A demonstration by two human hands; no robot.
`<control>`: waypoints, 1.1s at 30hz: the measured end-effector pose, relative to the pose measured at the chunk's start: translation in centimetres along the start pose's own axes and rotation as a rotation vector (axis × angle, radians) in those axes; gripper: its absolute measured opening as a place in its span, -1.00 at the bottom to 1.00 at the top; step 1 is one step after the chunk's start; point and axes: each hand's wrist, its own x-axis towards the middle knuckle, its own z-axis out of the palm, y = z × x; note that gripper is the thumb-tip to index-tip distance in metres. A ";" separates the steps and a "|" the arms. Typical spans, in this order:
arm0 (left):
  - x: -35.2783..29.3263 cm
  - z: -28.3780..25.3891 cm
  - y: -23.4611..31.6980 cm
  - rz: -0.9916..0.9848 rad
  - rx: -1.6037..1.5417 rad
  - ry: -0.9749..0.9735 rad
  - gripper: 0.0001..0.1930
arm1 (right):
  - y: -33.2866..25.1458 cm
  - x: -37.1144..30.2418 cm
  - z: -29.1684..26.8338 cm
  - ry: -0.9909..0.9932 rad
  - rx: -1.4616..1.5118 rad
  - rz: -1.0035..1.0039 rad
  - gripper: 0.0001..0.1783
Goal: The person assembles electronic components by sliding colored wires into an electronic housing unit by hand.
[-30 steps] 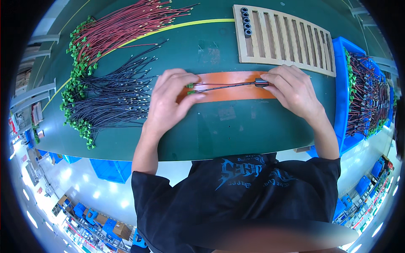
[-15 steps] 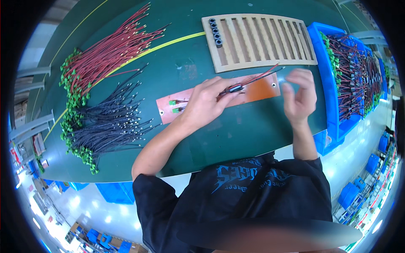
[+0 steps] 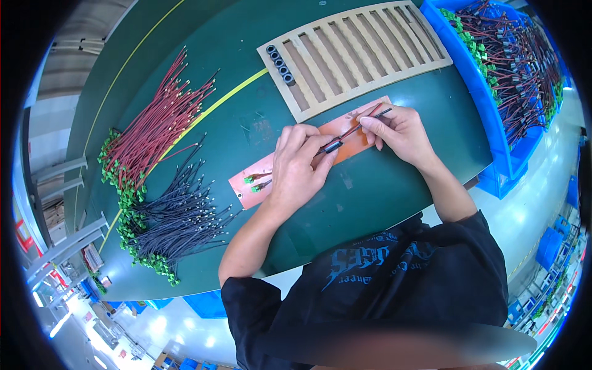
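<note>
A copper-coloured strip board lies at a slant on the table under both my hands. Across it runs a pair of wires, one red and one black, with two green connectors at the left end. My left hand is closed over the wires, its thumb and fingers beside a short black cylindrical core that sits around them. Nearer the free ends, my right hand pinches the wires between thumb and forefinger; the tips stick out past the fingers.
Red wires and black wires with green connectors lie fanned out at the left. A slotted wooden tray beyond the board holds several black ring-shaped cores. A blue bin of finished-looking wire pairs stands at the right.
My right hand has come in from the right, from open in the air to pinching the wires near their free ends. My left hand keeps its hold. The whole view has turned slightly.
</note>
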 end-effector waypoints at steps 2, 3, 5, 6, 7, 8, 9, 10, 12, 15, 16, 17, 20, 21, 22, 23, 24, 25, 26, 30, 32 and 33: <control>0.3 0.2 -0.2 0.010 0.006 -0.011 -0.76 | 0.1 0.2 0.2 0.009 0.047 -0.087 -0.80; 0.5 0.2 -0.4 0.003 0.009 -0.014 -0.75 | 0.2 0.2 0.3 0.015 0.051 -0.086 -0.80; 0.4 0.0 -1.0 -0.004 0.016 -0.020 -0.75 | 0.2 0.5 1.0 0.034 0.105 -0.071 -0.82; 0.3 -0.1 -1.3 -0.011 0.007 -0.025 -0.75 | 0.2 0.6 1.4 0.037 0.109 -0.070 -0.82; 0.2 0.0 -1.5 -0.023 -0.003 -0.026 -0.74 | 0.1 0.6 1.6 0.014 0.100 -0.003 -0.82; 0.2 0.2 -1.7 -0.027 -0.005 -0.025 -0.74 | 0.2 0.7 1.8 -0.010 0.091 0.063 -0.82; 0.3 0.3 -1.9 -0.018 -0.011 -0.013 -0.74 | 0.7 0.8 2.0 -0.011 0.061 0.052 -0.81; 0.4 0.3 -2.0 -0.010 -0.017 -0.001 -0.74 | 1.2 0.9 2.3 -0.014 0.061 0.055 -0.81; 0.4 0.4 -2.2 -0.018 -0.019 -0.003 -0.74 | 1.8 1.2 2.9 0.035 0.097 -0.136 -0.80; 0.3 0.3 -2.5 -0.022 -0.022 -0.006 -0.74 | 1.4 1.1 3.1 0.021 0.032 -0.114 -0.76; 0.3 0.3 -2.5 -0.018 -0.022 -0.007 -0.74 | 1.3 1.1 3.0 0.018 0.032 -0.111 -0.76; 0.2 0.2 -2.6 -0.022 -0.022 -0.006 -0.74 | 1.3 1.1 2.8 0.010 0.018 -0.064 -0.74; 0.2 0.2 -2.8 0.000 -0.027 0.001 -0.74 | 1.0 1.1 2.3 -0.004 0.045 0.035 -0.72; 0.3 0.1 -2.8 0.002 -0.025 0.000 -0.74 | 0.9 1.1 2.2 -0.010 0.089 0.085 -0.72; 0.4 0.1 -2.8 0.005 -0.026 -0.002 -0.74 | 1.0 1.1 2.1 -0.008 0.086 0.087 -0.72; 0.3 0.1 -2.9 0.005 -0.029 -0.002 -0.74 | 1.0 1.1 2.0 -0.033 0.141 0.074 -0.71; 0.3 0.1 -3.0 0.004 -0.036 0.002 -0.73 | 1.1 1.1 2.0 -0.059 0.196 0.060 -0.70; 0.3 0.1 -3.1 0.003 -0.044 0.004 -0.73 | 1.2 1.1 2.0 -0.057 0.193 0.062 -0.70; 0.3 0.1 -3.1 0.004 -0.048 0.005 -0.73 | 1.2 1.1 2.0 -0.076 0.233 0.059 -0.69; 0.1 0.2 -3.3 -0.007 -0.069 0.026 -0.71 | 0.9 1.3 2.3 -0.077 0.271 0.137 -0.68; 0.1 0.2 -3.3 -0.008 -0.067 0.031 -0.71 | 1.0 1.4 2.4 -0.069 0.213 0.115 -0.70; 0.1 0.2 -3.2 -0.011 -0.064 0.036 -0.71 | 1.1 1.4 2.4 -0.060 0.154 0.091 -0.71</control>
